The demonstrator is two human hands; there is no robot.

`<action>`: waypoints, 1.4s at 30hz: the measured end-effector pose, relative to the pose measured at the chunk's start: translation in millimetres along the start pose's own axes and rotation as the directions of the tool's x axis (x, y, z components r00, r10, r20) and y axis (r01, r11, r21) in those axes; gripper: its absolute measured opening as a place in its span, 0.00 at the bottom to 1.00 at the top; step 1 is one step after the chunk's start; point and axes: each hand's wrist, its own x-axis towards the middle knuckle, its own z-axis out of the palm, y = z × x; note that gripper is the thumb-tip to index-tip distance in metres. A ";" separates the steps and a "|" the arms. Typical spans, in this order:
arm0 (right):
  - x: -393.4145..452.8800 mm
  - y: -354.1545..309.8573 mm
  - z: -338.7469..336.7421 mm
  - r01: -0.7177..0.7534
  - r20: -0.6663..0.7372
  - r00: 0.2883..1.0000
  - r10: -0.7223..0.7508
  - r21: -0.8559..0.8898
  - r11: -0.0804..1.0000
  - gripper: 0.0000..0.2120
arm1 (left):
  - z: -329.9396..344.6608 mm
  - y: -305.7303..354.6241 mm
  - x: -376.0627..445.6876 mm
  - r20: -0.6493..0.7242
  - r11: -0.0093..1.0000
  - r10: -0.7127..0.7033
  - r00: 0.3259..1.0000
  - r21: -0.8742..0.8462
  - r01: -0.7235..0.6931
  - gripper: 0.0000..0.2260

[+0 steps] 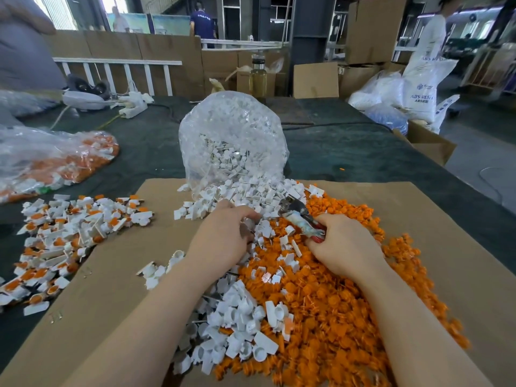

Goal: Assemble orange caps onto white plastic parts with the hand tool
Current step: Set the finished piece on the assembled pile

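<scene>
White parts [245,191] spill from a clear bag [231,129]; right hand [346,247] grips pliers [298,216], left hand [223,236] pinches a part.

A glass bottle [258,76] of yellowish liquid stands at the far edge of the counter [349,152], beside open cardboard boxes [315,79]. White printed sacks [424,85] (labelled ABS resin) slump right; a white power strip [134,106] lies far left.
</scene>
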 end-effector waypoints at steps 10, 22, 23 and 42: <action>0.4 -0.9 -0.3 -0.068 0.021 0.997 0.070 -0.063 0.996 0.09 | -5.8 3.3 -1.3 -0.014 0.976 -0.096 0.995 -0.198 0.091 0.11; -1.3 -2.8 -0.5 -0.078 -0.033 0.997 0.077 -0.040 0.996 0.09 | -13.0 13.0 -4.8 0.028 0.863 -0.171 0.985 -0.478 0.164 0.11; -1.0 -2.9 -1.2 -0.082 -0.061 0.995 0.081 -0.022 0.996 0.09 | -13.7 13.6 -4.8 0.024 0.863 -0.163 0.986 -0.482 0.154 0.11; -7.5 -15.3 -13.5 0.128 -0.245 0.969 0.022 0.577 0.807 0.04 | -13.5 24.7 -4.2 0.172 0.410 -0.262 0.950 -0.871 0.270 0.04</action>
